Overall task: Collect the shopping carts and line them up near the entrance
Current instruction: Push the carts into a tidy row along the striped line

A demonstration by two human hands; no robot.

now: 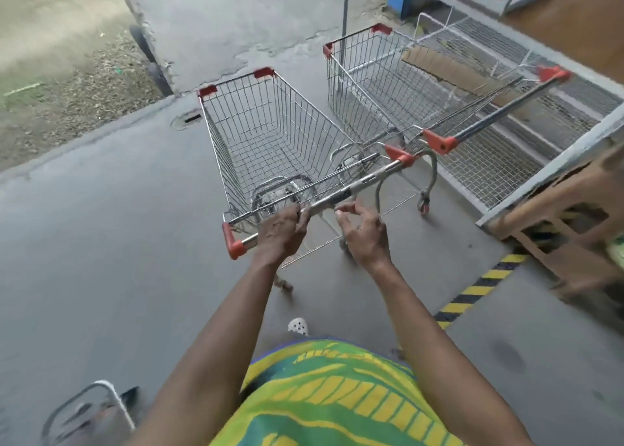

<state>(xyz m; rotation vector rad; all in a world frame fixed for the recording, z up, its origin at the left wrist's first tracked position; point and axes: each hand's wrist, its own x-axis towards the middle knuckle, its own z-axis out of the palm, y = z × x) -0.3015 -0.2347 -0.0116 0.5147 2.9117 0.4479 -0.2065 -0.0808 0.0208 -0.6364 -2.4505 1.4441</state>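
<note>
gripping entry: left hand [283, 232], fingers curled over the steel handle bar [337, 192] of the near cart [270, 135], close to the bar's left orange end cap.
right hand [364, 232]: just beside the same bar, nearer its middle, fingers loosely spread and grasping nothing; whether a fingertip touches the bar cannot be told.
near cart: wire basket with red corner guards at the front, standing on the grey concrete floor [101, 226] straight ahead of the person, front pointing away.
second cart [388, 84]: same type, standing just to the right of the near cart and a little further on, roughly parallel; its dark handle [496, 118] has orange caps, the left cap near the near cart's right cap but apart from it.
cardboard sheet [449, 70]: seen through the second cart's wires; inside it or behind it, cannot tell.
mesh panel [506, 162]: low, to the right of the second cart.
striped strip [479, 290]: yellow and black, on the floor at right.
metal pole [346, 23]: upright beyond the second cart.
drain cover [187, 119]: left of the near cart's front.
white shoe [299, 326]: on the floor below the hands.
</note>
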